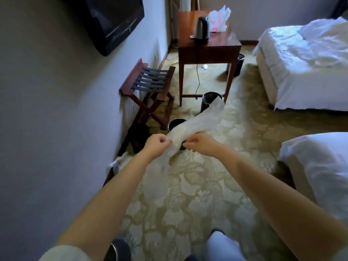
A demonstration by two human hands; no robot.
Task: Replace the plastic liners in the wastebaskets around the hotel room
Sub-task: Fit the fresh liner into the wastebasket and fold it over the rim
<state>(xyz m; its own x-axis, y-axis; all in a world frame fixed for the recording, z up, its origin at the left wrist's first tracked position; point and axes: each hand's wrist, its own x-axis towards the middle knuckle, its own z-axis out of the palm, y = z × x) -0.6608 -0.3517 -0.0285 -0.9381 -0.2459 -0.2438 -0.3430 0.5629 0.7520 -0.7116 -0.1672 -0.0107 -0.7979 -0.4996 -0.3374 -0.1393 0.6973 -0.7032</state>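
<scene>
Left hand and right hand both pinching one clear liner; four black wastebaskets ahead.

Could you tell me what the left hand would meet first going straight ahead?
The left hand pinches the plastic liner, which stretches ahead; beyond it, perhaps the wastebasket by the table, depth unclear.

Dim cool daylight from the right, soft shadows, slight blur, wide-angle bending at edges

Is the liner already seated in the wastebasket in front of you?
No: the left hand and the right hand pinch the bunched clear liner in the air, in front of the wastebasket.
</scene>
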